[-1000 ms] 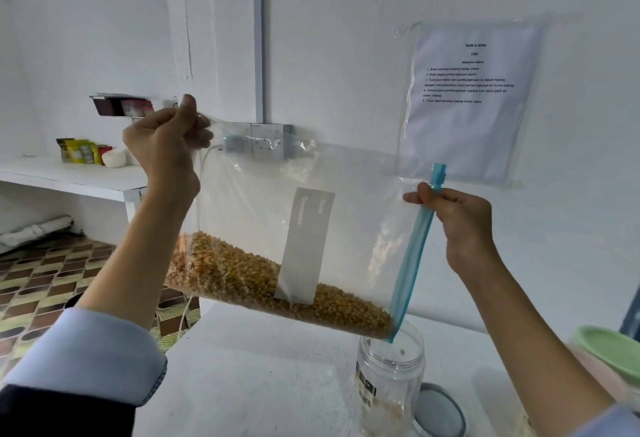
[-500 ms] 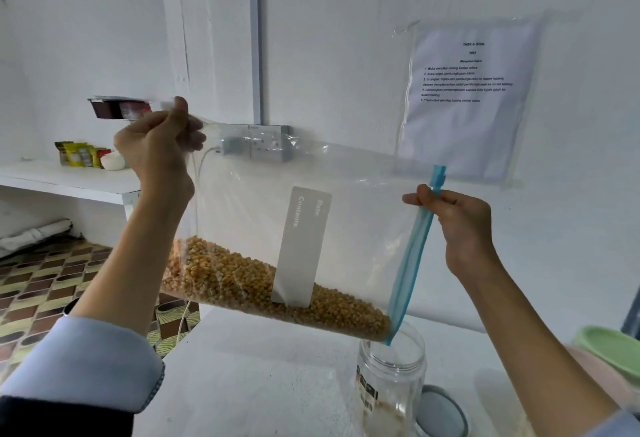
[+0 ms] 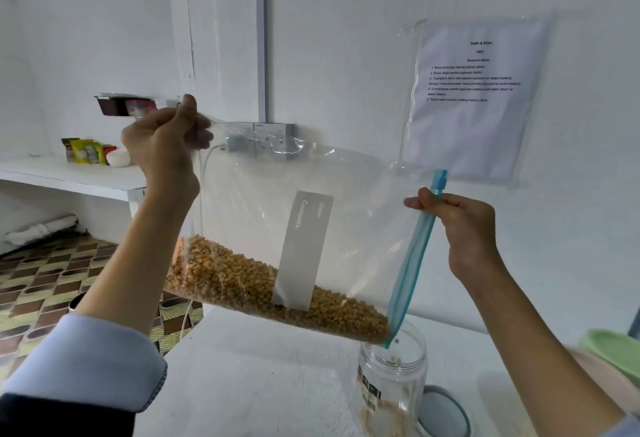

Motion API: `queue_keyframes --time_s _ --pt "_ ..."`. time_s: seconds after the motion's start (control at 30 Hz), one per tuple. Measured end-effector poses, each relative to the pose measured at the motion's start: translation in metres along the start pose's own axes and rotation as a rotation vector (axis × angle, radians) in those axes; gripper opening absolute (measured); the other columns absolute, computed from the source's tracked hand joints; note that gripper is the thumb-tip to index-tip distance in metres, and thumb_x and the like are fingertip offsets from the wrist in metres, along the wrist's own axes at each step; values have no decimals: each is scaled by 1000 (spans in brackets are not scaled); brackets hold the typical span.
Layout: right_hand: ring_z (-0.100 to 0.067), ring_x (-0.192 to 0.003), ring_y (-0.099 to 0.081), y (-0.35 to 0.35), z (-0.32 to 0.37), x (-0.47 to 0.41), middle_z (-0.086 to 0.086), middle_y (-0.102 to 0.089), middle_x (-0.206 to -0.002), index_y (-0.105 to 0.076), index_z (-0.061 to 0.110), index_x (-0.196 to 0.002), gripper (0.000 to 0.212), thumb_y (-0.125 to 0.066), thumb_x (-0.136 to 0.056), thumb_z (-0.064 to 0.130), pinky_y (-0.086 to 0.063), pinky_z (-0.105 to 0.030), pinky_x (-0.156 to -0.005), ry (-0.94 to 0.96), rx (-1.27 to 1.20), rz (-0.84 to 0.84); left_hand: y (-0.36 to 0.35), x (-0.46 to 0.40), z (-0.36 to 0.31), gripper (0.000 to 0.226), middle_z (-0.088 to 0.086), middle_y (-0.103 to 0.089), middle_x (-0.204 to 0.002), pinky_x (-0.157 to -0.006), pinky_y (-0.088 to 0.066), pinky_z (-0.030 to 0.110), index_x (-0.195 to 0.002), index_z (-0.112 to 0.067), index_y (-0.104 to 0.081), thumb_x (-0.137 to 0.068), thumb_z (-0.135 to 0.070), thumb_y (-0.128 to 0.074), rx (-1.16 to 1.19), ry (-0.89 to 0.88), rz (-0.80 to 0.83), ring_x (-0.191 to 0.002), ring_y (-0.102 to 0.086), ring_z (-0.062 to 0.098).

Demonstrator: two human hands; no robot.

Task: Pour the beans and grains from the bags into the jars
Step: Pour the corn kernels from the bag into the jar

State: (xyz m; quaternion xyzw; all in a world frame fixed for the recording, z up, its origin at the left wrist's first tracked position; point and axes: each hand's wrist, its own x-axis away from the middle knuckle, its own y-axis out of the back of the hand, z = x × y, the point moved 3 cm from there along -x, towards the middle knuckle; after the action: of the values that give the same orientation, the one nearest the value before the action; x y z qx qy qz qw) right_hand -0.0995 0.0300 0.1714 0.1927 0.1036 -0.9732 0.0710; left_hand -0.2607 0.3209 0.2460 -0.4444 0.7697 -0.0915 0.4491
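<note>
A clear zip bag point(image 3: 360, 215) with a grey label and a blue zip strip hangs sideways in the air, tilted down to the right. Yellow corn kernels point(image 3: 242, 277) lie along its lower edge. My left hand point(image 3: 162, 142) grips the bag's bottom corner, raised high at the left. My right hand point(image 3: 460, 225) pinches the blue zip edge near its top. The bag's low open corner sits just over the mouth of a clear jar point(image 3: 391, 388) on the white table point(image 3: 263, 381). A few kernels are falling into the jar, which holds a small layer at the bottom.
A round jar lid point(image 3: 446, 409) lies on the table right of the jar. A green lid point(image 3: 616, 350) sits on a container at the right edge. A wall socket point(image 3: 263, 140) and an instruction sheet point(image 3: 474, 97) hang behind; a shelf point(image 3: 69, 177) with packets stands at the left.
The bag has stayed over the jar while my left hand shifted slightly. The corn has slid toward the low corner and kernels now drop into the jar.
</note>
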Motion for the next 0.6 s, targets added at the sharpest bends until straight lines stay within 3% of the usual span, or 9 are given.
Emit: queue_keyframes --time_s 0.2,0.5,0.6 --pt "-6 -85 -58 1 0 0 6 -70 -87 -73 14 -81 10 -68 -85 22 -37 -9 -72 2 16 -18 -2 1 -2 35 -1 -60 -48 -48 -43 26 -52 -15 -68 -87 -8 -66 5 -13 31 -44 -51 16" --pt "-7 -86 -59 2 2 1 4 -71 -87 -72 17 -75 11 -68 -85 21 -38 -8 -73 30 25 -1 -3 2 -1 26 -3 -61 -50 -50 -45 26 -61 -10 -67 -87 -11 -67 -16 -14 14 -47 -52 16" --pt "0 -79 -60 3 2 2 9 -69 -83 -72 14 -83 8 -68 -86 20 -40 0 -65 61 29 -36 -2 1 -1 31 -1 -62 -50 -49 -43 26 -56 -13 -67 -87 -11 -67 9 -11 -1 -46 -51 16"
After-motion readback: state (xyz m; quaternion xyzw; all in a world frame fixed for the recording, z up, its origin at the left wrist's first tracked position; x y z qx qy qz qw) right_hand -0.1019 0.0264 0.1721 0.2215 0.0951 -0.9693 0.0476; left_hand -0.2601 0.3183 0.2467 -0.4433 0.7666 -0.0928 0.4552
